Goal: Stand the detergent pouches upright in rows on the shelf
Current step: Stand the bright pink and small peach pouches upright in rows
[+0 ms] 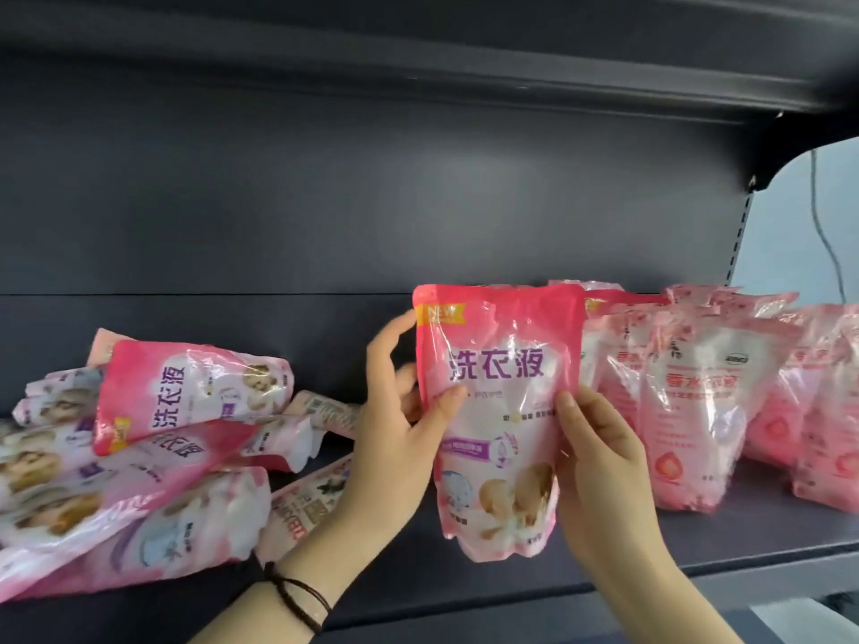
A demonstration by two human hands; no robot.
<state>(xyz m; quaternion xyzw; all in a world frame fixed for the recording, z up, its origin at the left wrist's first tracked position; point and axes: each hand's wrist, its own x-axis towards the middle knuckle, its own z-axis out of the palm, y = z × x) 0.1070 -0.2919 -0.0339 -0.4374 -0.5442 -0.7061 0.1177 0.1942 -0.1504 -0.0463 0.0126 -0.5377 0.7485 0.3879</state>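
- Dark shelf (697, 536) fills the view.
- On the left, a heap of pouches (139, 457) lies flat and tumbled.
- On the right, a row of pouches (697, 411) stands upright.
- Centre, near the front edge, one pink pouch (497, 411) is upright, just left of that row.
- The left hand (395, 448) grips its left edge, and the right hand (599, 467) pinches its right edge.

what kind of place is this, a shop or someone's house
Probably a shop or stockroom: a dark metal display shelf with a slotted upright, many pink detergent pouches standing in rows on the right, and a pile of pouches on the left.
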